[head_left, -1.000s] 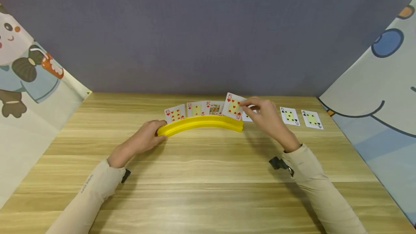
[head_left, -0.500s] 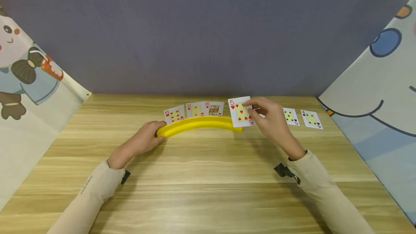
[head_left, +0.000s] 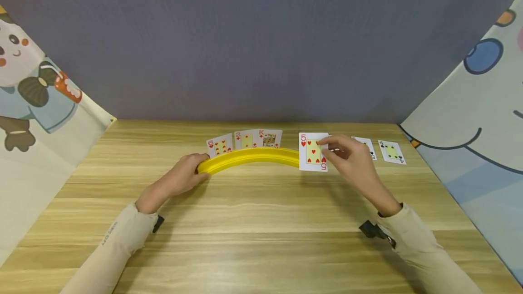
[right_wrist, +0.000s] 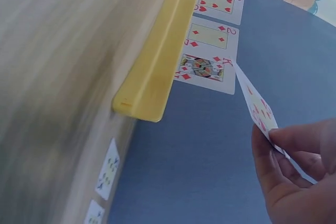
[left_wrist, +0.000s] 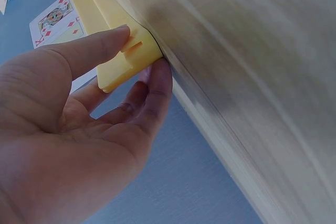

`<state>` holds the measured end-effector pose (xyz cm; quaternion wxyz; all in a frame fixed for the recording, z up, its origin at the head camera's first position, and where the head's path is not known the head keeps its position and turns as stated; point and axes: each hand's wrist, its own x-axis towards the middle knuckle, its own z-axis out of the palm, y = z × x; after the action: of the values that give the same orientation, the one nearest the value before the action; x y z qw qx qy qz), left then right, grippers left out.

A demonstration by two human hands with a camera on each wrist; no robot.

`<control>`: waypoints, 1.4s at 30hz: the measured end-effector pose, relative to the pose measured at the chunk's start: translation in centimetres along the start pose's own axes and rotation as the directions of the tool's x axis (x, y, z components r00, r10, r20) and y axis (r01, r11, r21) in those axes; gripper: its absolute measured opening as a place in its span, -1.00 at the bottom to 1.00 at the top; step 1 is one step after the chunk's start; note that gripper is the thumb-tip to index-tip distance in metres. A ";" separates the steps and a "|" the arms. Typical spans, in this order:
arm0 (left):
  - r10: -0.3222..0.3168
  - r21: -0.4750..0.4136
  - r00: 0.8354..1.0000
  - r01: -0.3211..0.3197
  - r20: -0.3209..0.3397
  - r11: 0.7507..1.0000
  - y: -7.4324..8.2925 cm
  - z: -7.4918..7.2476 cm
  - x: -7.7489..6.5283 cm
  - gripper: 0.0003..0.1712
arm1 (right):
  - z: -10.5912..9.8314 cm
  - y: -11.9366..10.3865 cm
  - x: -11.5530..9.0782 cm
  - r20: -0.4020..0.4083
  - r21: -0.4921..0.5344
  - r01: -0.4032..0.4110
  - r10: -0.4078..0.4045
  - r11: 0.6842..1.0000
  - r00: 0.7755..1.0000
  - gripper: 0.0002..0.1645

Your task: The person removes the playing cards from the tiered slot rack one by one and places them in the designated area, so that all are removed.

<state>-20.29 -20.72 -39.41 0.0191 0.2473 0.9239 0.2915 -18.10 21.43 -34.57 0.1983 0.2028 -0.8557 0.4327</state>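
Far left of the yellow card holder (head_left: 253, 154), I see a white wall with a cartoon animal (head_left: 38, 87) on it. At the holder's left end, the left hand (head_left: 185, 173) is holding on, with its thumb on the near side and its fingers around the back. The holder sits curved on the wooden bench (head_left: 245, 221). Three cards stand in it: the six of hearts (head_left: 219, 145) in its left part, then the two of diamonds (head_left: 246, 139), then the king of diamonds (head_left: 269, 139) just past its middle. By the holder's right end, the five of hearts (head_left: 313, 151) is up in the air, not touching it. The right hand (head_left: 353, 160) pinches that card by its right edge. Farther right of the holder, a black-marked card (head_left: 369, 143) lies partly hidden by this hand; I can't read its number. Right of the holder too, and farther out, the four of spades (head_left: 392, 152) lies flat.
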 end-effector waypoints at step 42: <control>-0.028 0.017 1.000 0.028 -0.001 0.999 0.3 0.1 0.0 -0.82 | 0.7 6.8 -1.5 0.455 -0.186 -0.109 0.184 0.977 0.871 -0.61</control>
<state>-20.13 -20.46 -39.35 0.0206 0.2345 0.9297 0.2833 -20.44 24.77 -40.21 -0.0332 0.2200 -0.9219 0.3170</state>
